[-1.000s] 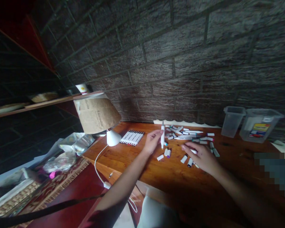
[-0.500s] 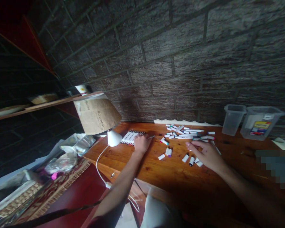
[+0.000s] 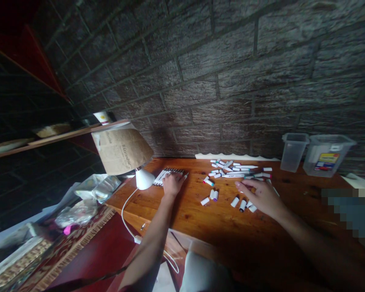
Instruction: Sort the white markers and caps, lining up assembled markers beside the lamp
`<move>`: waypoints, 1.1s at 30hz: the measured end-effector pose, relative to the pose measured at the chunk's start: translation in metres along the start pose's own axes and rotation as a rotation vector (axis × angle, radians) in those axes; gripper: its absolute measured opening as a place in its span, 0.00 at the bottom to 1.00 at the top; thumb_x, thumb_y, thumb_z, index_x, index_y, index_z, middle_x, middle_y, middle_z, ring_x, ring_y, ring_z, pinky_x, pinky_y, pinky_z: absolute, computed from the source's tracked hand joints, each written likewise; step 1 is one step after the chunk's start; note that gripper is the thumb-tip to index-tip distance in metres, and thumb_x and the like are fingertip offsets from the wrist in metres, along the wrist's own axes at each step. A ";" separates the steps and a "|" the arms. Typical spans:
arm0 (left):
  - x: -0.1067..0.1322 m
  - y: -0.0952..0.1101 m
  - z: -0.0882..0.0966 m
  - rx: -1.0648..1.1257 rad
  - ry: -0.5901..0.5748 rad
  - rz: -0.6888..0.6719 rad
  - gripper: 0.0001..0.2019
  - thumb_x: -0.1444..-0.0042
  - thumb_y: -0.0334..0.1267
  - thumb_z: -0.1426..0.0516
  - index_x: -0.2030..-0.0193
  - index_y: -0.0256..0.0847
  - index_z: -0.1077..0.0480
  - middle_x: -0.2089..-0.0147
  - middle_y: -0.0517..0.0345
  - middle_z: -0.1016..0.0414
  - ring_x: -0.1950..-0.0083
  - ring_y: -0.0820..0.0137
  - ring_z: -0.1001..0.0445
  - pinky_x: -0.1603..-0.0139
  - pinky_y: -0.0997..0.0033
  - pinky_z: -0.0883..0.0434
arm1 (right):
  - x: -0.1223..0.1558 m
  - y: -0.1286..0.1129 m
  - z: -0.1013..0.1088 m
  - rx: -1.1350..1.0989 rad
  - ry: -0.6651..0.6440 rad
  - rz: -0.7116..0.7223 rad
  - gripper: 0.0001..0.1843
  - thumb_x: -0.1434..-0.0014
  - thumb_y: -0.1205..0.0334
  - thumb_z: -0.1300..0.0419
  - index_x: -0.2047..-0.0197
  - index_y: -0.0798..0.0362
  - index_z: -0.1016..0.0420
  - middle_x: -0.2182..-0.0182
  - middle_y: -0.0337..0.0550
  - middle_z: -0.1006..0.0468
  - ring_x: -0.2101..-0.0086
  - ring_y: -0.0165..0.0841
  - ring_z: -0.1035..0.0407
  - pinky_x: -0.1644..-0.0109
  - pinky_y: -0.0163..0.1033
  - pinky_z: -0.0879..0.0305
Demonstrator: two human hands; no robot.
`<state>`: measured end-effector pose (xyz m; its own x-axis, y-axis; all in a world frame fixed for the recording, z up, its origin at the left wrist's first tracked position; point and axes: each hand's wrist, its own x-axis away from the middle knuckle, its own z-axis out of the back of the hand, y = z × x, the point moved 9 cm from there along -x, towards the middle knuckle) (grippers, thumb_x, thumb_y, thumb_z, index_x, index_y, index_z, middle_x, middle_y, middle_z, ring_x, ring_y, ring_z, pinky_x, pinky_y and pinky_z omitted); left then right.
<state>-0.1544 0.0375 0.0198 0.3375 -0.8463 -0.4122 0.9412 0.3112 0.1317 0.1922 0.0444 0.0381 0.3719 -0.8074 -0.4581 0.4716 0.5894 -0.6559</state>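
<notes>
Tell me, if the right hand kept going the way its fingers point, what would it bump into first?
Probably the loose white markers lying ahead of the right hand, though the hand is raised above the wooden tabletop, so depth is unclear and it might pass over them.

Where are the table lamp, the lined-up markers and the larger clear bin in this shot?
The table lamp point(image 3: 144, 179): head view, on its white base.
The lined-up markers point(image 3: 171, 171): head view, on their white barrels.
The larger clear bin point(image 3: 328, 156): head view, on its front wall.

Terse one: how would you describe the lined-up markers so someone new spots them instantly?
Start at the wooden desk and find the white table lamp with the paper shade. Just right of its base lies a tight row of white markers, partly under the left hand. They sit neatly side by side, unlike the loose markers strewn further right.
</notes>
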 end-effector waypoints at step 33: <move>-0.001 -0.005 -0.001 0.051 0.013 0.049 0.14 0.41 0.43 0.45 0.54 0.44 0.23 0.52 0.50 0.22 0.47 0.60 0.29 0.47 0.63 0.35 | 0.002 0.005 -0.011 -0.057 -0.095 -0.033 0.22 0.37 0.45 0.49 0.71 0.50 0.23 0.71 0.39 0.18 0.69 0.34 0.26 0.64 0.36 0.36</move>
<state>-0.1594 0.0374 0.0189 0.3834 -0.8246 -0.4159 0.9232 0.3295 0.1978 0.1869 0.0454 0.0271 0.4326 -0.8182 -0.3786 0.4398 0.5581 -0.7036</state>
